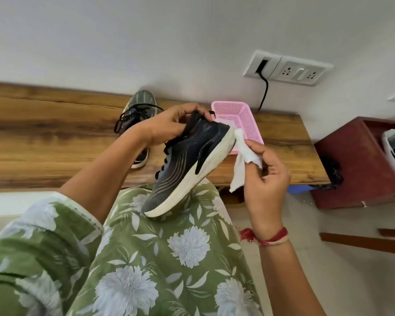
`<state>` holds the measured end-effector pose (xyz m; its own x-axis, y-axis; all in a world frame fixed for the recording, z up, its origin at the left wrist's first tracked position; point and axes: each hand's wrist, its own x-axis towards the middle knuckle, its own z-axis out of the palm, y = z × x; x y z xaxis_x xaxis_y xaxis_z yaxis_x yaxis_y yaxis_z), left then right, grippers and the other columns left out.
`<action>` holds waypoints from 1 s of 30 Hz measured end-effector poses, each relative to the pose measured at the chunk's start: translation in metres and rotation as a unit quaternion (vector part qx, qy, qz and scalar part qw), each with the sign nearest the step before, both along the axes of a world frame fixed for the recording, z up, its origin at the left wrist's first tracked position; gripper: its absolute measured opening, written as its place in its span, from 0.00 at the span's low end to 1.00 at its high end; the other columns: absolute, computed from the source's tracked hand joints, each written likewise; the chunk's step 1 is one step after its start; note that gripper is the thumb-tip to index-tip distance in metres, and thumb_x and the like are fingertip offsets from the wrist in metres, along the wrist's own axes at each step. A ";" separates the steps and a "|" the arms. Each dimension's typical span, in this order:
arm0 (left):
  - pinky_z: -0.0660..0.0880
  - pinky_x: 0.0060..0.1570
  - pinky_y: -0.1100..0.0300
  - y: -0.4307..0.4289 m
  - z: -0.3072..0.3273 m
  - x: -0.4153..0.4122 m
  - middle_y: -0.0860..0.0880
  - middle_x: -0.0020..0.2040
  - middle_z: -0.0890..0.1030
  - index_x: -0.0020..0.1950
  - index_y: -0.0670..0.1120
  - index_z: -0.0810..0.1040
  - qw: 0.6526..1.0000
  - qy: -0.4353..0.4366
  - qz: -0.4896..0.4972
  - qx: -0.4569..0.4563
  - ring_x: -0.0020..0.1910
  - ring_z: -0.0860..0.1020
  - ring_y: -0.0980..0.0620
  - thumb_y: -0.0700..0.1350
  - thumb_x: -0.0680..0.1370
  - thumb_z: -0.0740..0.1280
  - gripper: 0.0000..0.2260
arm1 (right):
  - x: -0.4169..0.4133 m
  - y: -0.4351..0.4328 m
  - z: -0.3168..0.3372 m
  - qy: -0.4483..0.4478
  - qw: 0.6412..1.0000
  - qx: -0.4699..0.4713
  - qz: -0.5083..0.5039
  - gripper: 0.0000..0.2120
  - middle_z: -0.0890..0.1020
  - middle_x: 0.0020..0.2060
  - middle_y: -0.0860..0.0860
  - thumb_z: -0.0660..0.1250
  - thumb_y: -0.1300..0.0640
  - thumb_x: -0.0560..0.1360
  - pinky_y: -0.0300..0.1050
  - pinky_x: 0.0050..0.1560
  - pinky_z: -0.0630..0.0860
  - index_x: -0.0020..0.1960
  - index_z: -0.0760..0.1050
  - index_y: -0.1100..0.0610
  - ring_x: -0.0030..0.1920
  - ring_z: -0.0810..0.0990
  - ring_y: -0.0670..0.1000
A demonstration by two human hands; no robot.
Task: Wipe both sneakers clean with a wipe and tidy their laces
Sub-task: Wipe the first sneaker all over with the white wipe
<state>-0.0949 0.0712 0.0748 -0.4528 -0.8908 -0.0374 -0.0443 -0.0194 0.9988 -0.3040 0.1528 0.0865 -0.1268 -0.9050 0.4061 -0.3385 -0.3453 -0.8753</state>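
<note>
Second sneaker sits on the wooden table, laces loose. Left hand curls round the collar of the held sneaker, toe on the lap, heel raised. Wipe looks to be touching the heel midsole, pinched between thumb and fingers of the right hand. I'd brace the collar firmly, drag heel to toe along the white midsole, and refold the wipe when soiled.

No text or label can be read anywhere.
</note>
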 end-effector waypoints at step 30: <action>0.70 0.31 0.68 0.026 -0.039 -0.045 0.52 0.30 0.69 0.63 0.47 0.78 0.970 0.153 0.093 0.162 0.28 0.67 0.56 0.36 0.79 0.61 0.15 | 0.017 -0.010 -0.025 0.330 0.944 0.011 -0.025 0.16 0.77 0.46 0.56 0.64 0.67 0.70 0.48 0.46 0.73 0.55 0.80 0.60 0.46 0.75 0.55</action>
